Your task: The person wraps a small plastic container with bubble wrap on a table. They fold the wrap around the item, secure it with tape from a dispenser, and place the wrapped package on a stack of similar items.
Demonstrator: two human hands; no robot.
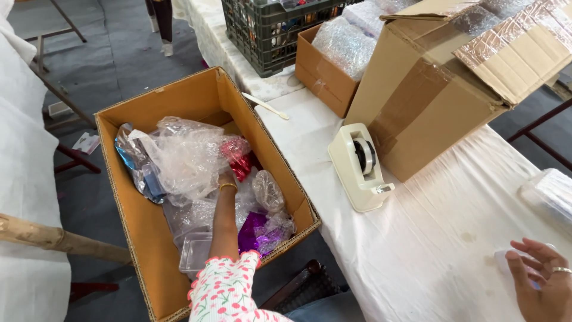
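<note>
Left hand (pixel 226 179) reaches down into the open cardboard box (pixel 128 238) on the floor, its fingers hidden under a crumpled clear plastic wrap (pixel 185 152), so the grip cannot be told. Right hand (pixel 542 277) rests on the white table (pixel 417 238), fingers spread apart, holding nothing, near the cream tape dispenser (pixel 360 167).

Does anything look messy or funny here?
A little. The big cardboard box on the white table lies tipped on its side, flaps hanging open. The left hand digs through crumpled plastic wrap in the floor box.
</note>
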